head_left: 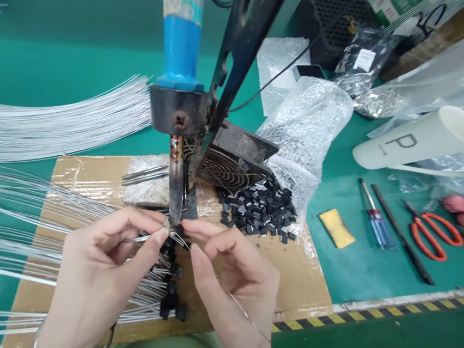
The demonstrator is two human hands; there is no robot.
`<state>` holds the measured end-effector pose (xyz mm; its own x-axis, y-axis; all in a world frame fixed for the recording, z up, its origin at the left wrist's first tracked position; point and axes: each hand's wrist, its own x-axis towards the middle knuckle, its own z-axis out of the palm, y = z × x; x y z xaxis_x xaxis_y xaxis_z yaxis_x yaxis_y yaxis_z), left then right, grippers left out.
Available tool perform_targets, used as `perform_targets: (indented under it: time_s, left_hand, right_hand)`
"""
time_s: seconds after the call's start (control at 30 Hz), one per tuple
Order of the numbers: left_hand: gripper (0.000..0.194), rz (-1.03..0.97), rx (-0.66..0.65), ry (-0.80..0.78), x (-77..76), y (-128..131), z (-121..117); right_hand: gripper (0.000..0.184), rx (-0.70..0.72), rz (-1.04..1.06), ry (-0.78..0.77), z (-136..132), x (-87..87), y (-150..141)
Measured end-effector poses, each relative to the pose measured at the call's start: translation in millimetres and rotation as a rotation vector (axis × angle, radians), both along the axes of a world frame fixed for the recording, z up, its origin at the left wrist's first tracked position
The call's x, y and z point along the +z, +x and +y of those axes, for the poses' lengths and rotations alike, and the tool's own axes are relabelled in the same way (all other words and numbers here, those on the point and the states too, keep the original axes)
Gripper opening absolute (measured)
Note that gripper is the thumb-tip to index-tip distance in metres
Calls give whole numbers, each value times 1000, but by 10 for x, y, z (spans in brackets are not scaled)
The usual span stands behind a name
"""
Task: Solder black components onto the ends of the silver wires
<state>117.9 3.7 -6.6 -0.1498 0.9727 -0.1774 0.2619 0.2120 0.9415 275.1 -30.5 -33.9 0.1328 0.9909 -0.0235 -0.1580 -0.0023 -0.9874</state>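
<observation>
A soldering iron [180,54] with a blue collar is clamped upright, its dark tip pointing down between my hands. My left hand [99,270] is closed, pinching a thin grey-white wire [137,239] right beside the tip; what sits at the wire's end is mostly hidden by the fingers. Between thumb and fingers my right hand [242,273] grips a thin strand of solder wire [239,307], which runs under the palm towards the wrist. Its front end lies close to the left fingertips. Below, several white wires ending in black connectors [169,302] lie on the cardboard [299,279].
A heap of small black connectors [264,207] lies beside a fan [233,166]. A bundle of white wires [56,121] stretches leftward. At right are a yellow sponge [337,228], a screwdriver [378,226], a black rod [404,237], orange-handled pliers [431,231] and a white mug [419,143].
</observation>
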Motion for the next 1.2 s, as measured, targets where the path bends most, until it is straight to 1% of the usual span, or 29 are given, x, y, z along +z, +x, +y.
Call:
perform_targets:
  time_s: [0.17,0.43,0.57,0.73,0.93,1.2]
  left_hand:
    - [7,3,-1,5,-8,0,4]
    - [6,16,-5,12,-23,-20,-8]
    - [8,23,-28,17,-17,-20,4]
    - [8,37,-36,38,-6,-23,5]
    - [10,48,-23,60,15,-10,-27]
    - [12,37,-18,69,8,22,-33]
  right_hand:
    - [22,-1,-58,15,3,14,-3]
    - [23,-22,-53,2,14,7,-17]
    - [23,-41,-49,20,11,-15,-28]
    - [23,-47,-113,47,9,-20,-37]
    - [23,-41,-163,91,4,7,-42]
    - [24,-39,-177,111,-11,16,-41]
